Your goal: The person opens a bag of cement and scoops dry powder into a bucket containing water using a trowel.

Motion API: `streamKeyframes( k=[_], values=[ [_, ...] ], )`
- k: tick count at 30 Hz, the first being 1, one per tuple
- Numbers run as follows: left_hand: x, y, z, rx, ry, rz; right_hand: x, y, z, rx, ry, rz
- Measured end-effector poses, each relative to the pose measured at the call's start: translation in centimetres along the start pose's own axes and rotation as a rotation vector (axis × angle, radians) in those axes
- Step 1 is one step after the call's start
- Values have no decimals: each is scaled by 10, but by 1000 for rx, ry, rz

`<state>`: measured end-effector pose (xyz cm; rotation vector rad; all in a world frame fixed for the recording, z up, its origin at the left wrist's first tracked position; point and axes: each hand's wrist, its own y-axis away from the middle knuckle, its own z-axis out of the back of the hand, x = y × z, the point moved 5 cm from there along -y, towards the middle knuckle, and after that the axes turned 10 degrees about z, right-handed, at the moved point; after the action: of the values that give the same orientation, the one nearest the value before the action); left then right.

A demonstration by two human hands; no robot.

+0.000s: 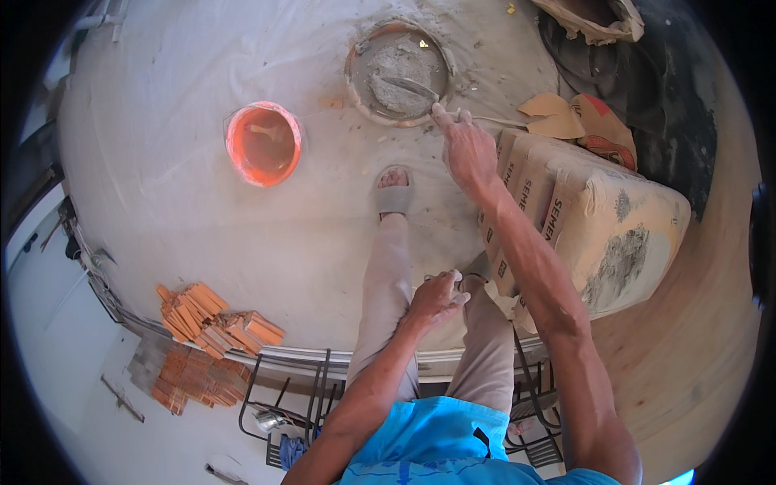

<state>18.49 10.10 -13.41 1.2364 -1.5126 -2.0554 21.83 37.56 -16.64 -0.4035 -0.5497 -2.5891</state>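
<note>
My right hand (469, 152) reaches forward, closed around the handle end of a trowel (411, 87). The trowel's blade lies on wet grey mortar (396, 69) inside a round basin (352, 85) on the floor. Close to my knees, my left hand (436, 301) is held with curled fingers and pale, dusty fingertips. Whether anything small sits in those fingers, I cannot make out. Left of the basin stands an orange bucket (236, 149) with murky liquid and a light-coloured object inside.
Stacked paper cement bags (622, 234) stand right of my legs, with torn brown paper (558, 117) beyond them. An opened bag (598, 20) lies far right. Orange bricks (198, 315) are piled at the left. Black metal racks (283, 396) stand near me, and a pale sheet (299, 267) covers the floor.
</note>
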Motion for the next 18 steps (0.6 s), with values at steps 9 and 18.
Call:
streamKeyframes(
  k=[9,18],
  values=[
    [19,-9,-21,-57,-42,21,-20,150,87,-151,-906,-327],
    [-16,21,-12,-345,-8,-207,-76,405,157,-471,-925,-716]
  ],
)
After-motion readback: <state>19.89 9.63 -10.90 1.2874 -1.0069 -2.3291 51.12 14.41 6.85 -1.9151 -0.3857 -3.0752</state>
